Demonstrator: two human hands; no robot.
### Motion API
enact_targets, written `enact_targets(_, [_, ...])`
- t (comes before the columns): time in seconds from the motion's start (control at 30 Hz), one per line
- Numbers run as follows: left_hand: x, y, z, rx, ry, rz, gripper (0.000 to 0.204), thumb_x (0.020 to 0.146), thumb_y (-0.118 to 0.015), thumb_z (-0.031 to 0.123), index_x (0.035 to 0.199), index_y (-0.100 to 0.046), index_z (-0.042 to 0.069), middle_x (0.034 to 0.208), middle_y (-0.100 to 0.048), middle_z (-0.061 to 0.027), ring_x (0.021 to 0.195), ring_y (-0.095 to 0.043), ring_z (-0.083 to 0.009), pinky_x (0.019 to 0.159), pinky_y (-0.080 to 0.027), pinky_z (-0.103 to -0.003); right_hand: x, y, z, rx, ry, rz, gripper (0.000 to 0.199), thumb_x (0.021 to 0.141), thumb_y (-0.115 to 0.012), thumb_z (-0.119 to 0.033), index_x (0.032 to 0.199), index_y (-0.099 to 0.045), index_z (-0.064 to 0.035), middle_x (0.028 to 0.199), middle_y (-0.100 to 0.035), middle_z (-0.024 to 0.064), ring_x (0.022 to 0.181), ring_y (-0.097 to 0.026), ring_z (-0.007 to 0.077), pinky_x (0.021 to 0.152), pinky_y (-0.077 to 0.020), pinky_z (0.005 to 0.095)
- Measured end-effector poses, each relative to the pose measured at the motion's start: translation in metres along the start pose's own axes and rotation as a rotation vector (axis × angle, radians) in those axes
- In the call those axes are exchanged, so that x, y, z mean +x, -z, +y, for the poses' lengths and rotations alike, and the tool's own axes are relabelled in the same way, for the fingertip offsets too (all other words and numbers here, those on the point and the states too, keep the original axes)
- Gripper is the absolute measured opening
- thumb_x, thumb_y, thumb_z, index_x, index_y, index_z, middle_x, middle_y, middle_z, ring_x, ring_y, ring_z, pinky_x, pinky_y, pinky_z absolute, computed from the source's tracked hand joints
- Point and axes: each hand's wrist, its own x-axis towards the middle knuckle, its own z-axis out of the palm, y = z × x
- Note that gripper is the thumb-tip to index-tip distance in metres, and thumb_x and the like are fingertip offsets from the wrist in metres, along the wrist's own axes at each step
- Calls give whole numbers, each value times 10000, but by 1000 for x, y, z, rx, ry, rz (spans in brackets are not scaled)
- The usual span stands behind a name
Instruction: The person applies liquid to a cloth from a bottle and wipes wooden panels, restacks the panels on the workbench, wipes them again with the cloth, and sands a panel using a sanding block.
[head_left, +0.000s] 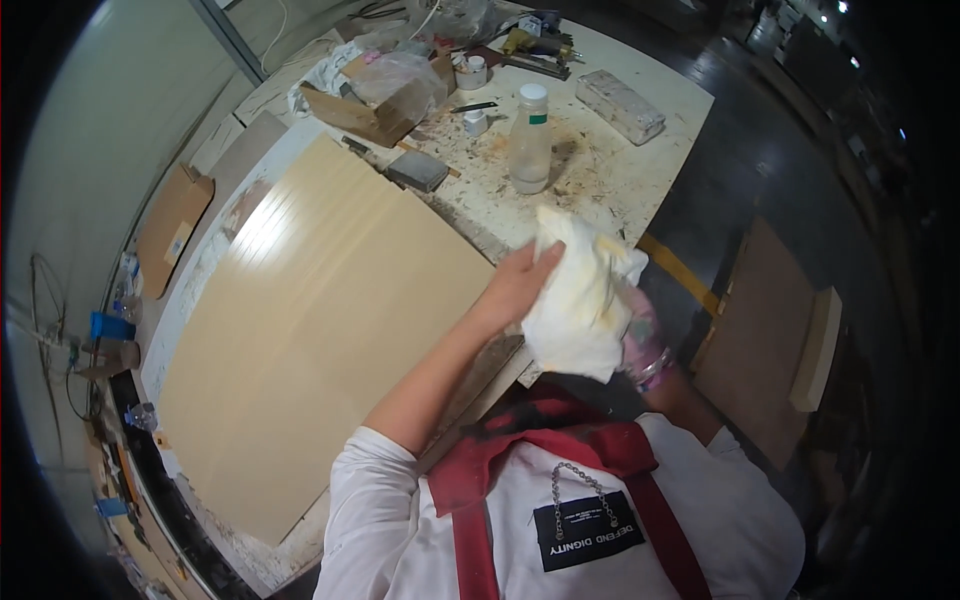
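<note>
A white cloth (580, 310) with pale yellow stains hangs crumpled in front of me, past the near edge of the worktable. My left hand (525, 282), bare, is closed on its left side, with the thumb over the fabric. On the other side my right hand (645, 338), in a pink stained glove, holds the cloth; its fingers are mostly hidden behind the folds. To the left of both hands lies a large glossy beige panel (330, 320), touched by neither. Just beyond the cloth stands a clear bottle (531, 140) with a white cap.
On the stained worktable (640, 170) are a whitish block (620, 105), a grey sanding block (418, 170), small white jars (475, 122), a cardboard box (375, 115) with plastic, and a nail gun (535, 50). Brown boards (755, 340) stand to the right, beyond the table.
</note>
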Motion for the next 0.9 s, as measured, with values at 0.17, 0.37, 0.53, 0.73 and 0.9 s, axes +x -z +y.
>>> enact_targets(0.17, [16,77,-16,269,-125,322,474,908,-547,307,1270,-438,19,1184,-539,-136,942,-569,-195,800,-462,-308,59,-71,-123,-208,291,-88,439,889,-554,-248,1247,-477,-4,1206,-554,124,1094,-551,248,949,-432,397])
enact_targets(0.37, [79,88,-44,460,-233,380,676,821,-648,297,1347,-322,24,1281,-469,-198,1087,-533,-289,914,-430,-360,186,-124,-130,-1832,1363,-124,611,775,-682,-296,1280,-449,-43,1284,-474,168,1173,-466,318,974,-393,382])
enact_targets(0.53, [145,83,-50,401,-390,361,837,689,-755,290,1330,-302,0,1281,-450,-229,1174,-465,-348,986,-370,-369,202,-145,-66,-2312,1039,-194,647,720,-708,-274,1298,-459,-127,1365,-388,137,1194,-382,398,1003,-347,439])
enact_targets(0.73, [179,58,-60,323,-548,439,803,587,-776,239,1252,-382,23,1181,-480,-221,1087,-483,-398,950,-406,-417,183,-129,-63,-2026,1090,36,599,745,-688,-273,1289,-481,-131,1307,-421,164,1161,-418,361,990,-350,419])
enact_targets(0.9, [145,54,-36,665,-463,315,689,656,-723,325,1205,-425,33,1090,-521,-230,895,-583,-385,800,-489,-430,160,-89,-81,-1402,1016,29,404,868,-595,-204,1219,-501,-26,1168,-528,156,1051,-525,243,927,-425,350])
